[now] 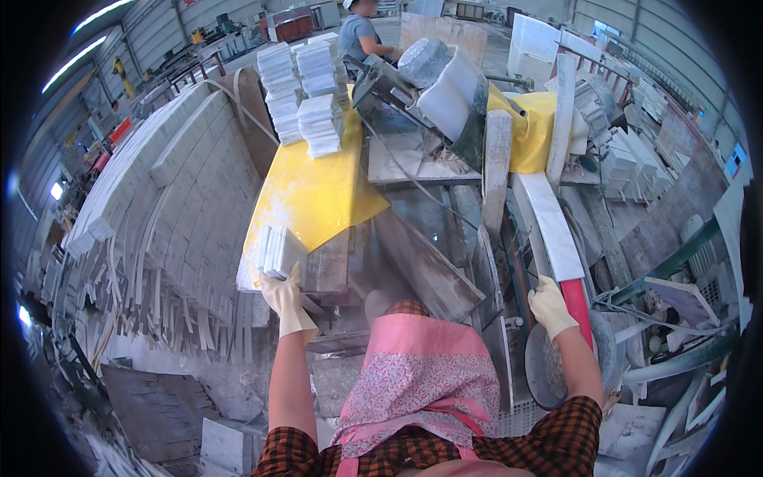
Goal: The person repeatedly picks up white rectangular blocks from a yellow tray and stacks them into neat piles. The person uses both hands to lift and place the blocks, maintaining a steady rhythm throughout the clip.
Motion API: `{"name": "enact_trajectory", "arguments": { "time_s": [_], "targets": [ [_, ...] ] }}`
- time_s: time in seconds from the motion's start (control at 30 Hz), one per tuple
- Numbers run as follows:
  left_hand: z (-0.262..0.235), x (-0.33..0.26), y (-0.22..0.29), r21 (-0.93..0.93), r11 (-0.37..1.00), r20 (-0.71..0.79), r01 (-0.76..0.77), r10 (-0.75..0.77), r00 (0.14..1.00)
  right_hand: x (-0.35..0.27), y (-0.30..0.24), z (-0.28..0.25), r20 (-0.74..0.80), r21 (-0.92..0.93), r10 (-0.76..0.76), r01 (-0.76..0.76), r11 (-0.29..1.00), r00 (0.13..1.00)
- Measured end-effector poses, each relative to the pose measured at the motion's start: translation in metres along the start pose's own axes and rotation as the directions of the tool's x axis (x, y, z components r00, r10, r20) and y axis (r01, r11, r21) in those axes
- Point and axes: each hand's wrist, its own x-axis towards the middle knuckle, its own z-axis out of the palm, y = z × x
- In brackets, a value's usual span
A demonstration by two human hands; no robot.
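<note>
My left hand (pixel 284 302), in a cream glove, grips the near end of a small row of thin white stone tiles (pixel 280 251). The tiles stand on edge at the near corner of a yellow sheet (pixel 318 195) laid over a bench. My right hand (pixel 548 305), gloved alike, is closed beside the machine's narrow track; whether its fingers hold anything is hidden. Just past that hand, a long white stone strip (pixel 550 222) lies along the track, with a red band (pixel 577 306) at its near end.
Stacked white tiles (pixel 319 125) stand on the far end of the yellow sheet. Long stone slabs (pixel 191 183) are piled at the left. A round metal disc (pixel 545 370) sits below my right wrist. A person (pixel 364 36) stands beyond the machine's motor (pixel 424 62).
</note>
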Motion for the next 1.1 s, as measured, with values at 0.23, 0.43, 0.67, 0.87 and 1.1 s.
{"name": "enact_trajectory", "arguments": {
  "time_s": [0.23, 0.43, 0.67, 0.87, 1.1],
  "targets": [
    [0.001, 0.0, 0.0, 0.016, 0.999, 0.012, 0.028, -0.028, 1.0, 0.001, -0.001, -0.005, 0.093, 0.021, 0.022, -0.024, 0.999, 0.995],
    [0.003, 0.0, -0.006, -0.018, 1.0, 0.01, 0.014, -0.014, 1.0, 0.002, -0.002, -0.006, 0.12, -0.007, 0.032, -0.031, 0.999, 0.992],
    [0.004, 0.001, -0.008, -0.092, 0.995, 0.015, -0.031, 0.032, 0.999, 0.003, -0.004, -0.009, 0.186, -0.02, 0.031, -0.028, 0.999, 0.982],
    [0.001, -0.001, -0.002, -0.076, 0.997, 0.016, -0.023, 0.025, 1.0, 0.002, -0.004, -0.009, 0.168, -0.043, 0.023, -0.016, 0.999, 0.986],
    [0.001, 0.0, -0.008, -0.034, 0.999, 0.022, -0.01, 0.011, 1.0, 0.001, -0.004, -0.008, 0.067, 0.004, 0.055, -0.056, 0.998, 0.996]
  ]
}}
